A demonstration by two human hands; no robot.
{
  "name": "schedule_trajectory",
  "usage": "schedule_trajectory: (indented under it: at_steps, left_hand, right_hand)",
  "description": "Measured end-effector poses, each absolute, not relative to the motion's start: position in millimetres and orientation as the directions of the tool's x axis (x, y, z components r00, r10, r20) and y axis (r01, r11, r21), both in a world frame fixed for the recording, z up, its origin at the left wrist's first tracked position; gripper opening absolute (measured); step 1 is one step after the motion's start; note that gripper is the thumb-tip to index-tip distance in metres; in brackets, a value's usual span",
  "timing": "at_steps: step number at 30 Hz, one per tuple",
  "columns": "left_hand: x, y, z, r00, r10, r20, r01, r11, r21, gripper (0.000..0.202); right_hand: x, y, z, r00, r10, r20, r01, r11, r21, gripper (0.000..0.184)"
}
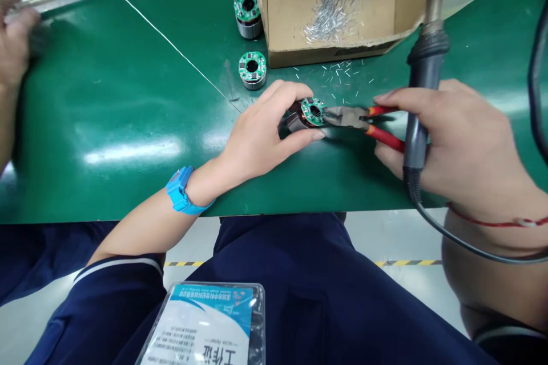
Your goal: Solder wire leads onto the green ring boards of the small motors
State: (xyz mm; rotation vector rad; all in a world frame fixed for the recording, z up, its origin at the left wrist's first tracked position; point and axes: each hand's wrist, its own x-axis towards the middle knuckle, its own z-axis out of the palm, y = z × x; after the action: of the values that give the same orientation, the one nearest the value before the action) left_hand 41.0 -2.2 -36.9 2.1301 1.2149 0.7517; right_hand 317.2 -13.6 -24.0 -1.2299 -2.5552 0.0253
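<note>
My left hand (265, 131) pinches a small motor stator with a round green circuit board (309, 114), tilted on its side on the green table (128, 125). My right hand (454, 142) grips red-handled cutters (363, 121), whose jaws touch the board's edge. The same hand also holds a dark soldering iron (422, 80), its tip pointing up and away. A blue wrist strap (182, 191) circles my left wrist.
Two more stators with green boards (252, 69) (247, 11) stand behind. An open cardboard box (334, 45) holds several cut metal pins; more lie scattered before it. Another person's hand (15, 40) is at the far left. A thin wire (158, 31) crosses the table.
</note>
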Motion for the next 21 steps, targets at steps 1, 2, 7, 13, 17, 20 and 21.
schedule_trajectory:
  at_steps: [1,2,7,13,17,20,21]
  left_hand:
    - [40.3,-2.2,-36.5,0.437,0.879,0.19,0.57,-0.434,0.697,0.035]
    - [39.7,-2.2,-36.3,0.446,0.874,0.19,0.576,-0.444,0.686,0.036]
    - [37.2,-0.8,-37.6,0.472,0.86,0.195,0.611,-0.479,0.631,0.037]
    - [36.3,1.3,-45.6,0.424,0.864,0.271,0.565,-0.487,0.666,0.035]
    - [35.5,1.5,-50.4,0.384,0.88,0.28,0.536,-0.459,0.709,0.034]
    - [34.9,1.3,-50.3,0.365,0.891,0.27,0.528,-0.437,0.728,0.035]
    - [34.8,1.2,-50.0,0.361,0.895,0.261,0.534,-0.427,0.73,0.035]
  right_hand:
    - [316.4,-13.1,-21.6,-0.61,0.75,0.255,0.752,0.649,-0.112,0.044]
    - [315.6,-12.5,-19.7,-0.629,0.735,0.253,0.744,0.664,-0.08,0.042]
    - [308.8,-15.5,-14.4,-0.639,0.719,0.275,0.75,0.661,0.013,0.027]
    - [297.3,-6.1,-22.5,-0.308,0.911,0.273,0.947,0.321,-0.001,0.039]
    - [291.3,10.5,-28.6,-0.088,0.985,0.149,0.994,0.097,-0.053,0.068]
    - [290.2,8.2,-27.5,-0.197,0.955,0.219,0.962,0.232,-0.146,0.064]
    - [290.9,4.4,-26.9,-0.206,0.942,0.264,0.948,0.259,-0.185,0.062]
